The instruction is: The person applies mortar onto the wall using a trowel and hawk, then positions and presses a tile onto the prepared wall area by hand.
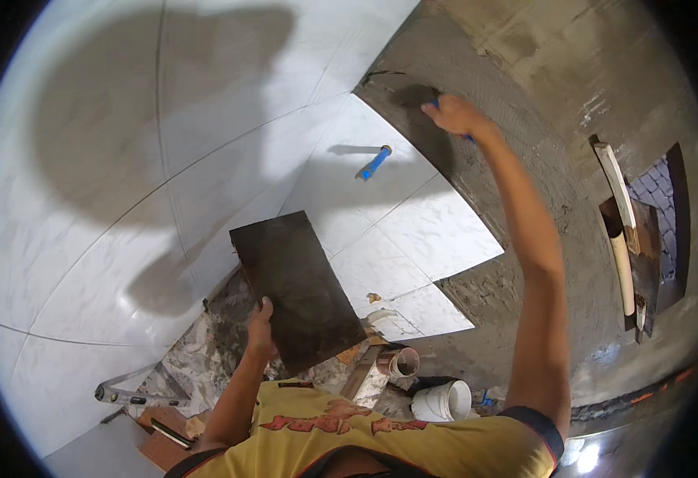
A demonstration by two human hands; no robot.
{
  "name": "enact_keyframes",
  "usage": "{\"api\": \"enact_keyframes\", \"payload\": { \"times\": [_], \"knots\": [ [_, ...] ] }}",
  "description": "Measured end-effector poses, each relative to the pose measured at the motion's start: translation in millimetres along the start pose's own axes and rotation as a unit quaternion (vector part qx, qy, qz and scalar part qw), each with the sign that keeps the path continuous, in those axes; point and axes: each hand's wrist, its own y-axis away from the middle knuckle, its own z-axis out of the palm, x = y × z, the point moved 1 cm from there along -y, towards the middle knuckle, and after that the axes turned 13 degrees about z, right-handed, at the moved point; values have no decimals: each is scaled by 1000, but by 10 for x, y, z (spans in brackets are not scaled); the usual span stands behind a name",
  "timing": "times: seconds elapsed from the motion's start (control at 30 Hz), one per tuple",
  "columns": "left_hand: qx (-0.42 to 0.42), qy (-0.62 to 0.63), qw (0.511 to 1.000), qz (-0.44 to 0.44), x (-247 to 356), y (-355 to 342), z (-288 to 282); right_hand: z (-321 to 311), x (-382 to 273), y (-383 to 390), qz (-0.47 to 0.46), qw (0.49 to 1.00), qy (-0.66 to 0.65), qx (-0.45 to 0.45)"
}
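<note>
My left hand (260, 328) grips a dark, flat rectangular board (301, 279) by its lower left edge, tilted in front of the white marbled tiles. My right hand (459, 118) is raised at upper right, closed on a blue tool (468, 135) against the grey mortar (492, 183) beside the tiling; most of the tool is hidden by the hand and shadow. A short blue pipe stub (374, 165) sticks out of the tiled wall (389, 255) between my hands.
A white bucket (436, 402) and smaller container (399, 362) stand below, beside rubble. A level (142, 398) lies at lower left. On the right, wooden pieces (618, 195) sit by an opening in the cement wall. Tiled wall (86, 255) fills the left.
</note>
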Motion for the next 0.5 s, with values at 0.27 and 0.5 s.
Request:
{"api": "enact_keyframes", "payload": {
  "times": [0.27,0.5],
  "knots": [
    [-57,17,998,-9,-131,-144,27,-831,-52,-253,62,987,107,-102],
    [-85,14,996,-11,-157,-152,14,-961,-56,-539,45,996,11,-70]
  ]
}}
